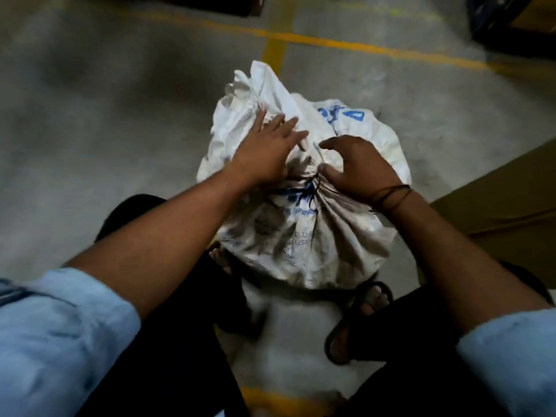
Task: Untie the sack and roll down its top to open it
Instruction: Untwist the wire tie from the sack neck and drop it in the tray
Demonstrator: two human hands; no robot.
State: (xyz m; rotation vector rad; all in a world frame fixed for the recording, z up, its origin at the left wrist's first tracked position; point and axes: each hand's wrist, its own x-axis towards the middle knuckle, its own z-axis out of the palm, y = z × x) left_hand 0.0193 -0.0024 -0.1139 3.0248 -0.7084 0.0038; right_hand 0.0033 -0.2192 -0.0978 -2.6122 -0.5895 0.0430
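A white woven sack (301, 245) with blue print stands on the floor between my feet. Its neck is gathered and bound by a dark string (313, 183). Above the tie the loose top (264, 94) flares out, crumpled. My left hand (267, 149) lies flat on that loose top, fingers spread, holding nothing. My right hand (355, 167) rests on the sack beside the knot, its thumb and fingers curved at the tie; whether it pinches the string is unclear.
The grey concrete floor (105, 115) carries yellow painted lines (331, 43). A brown cardboard sheet (496, 203) lies at the right. Dark objects stand at the top right corner (511, 19). My sandalled feet (358, 320) flank the sack.
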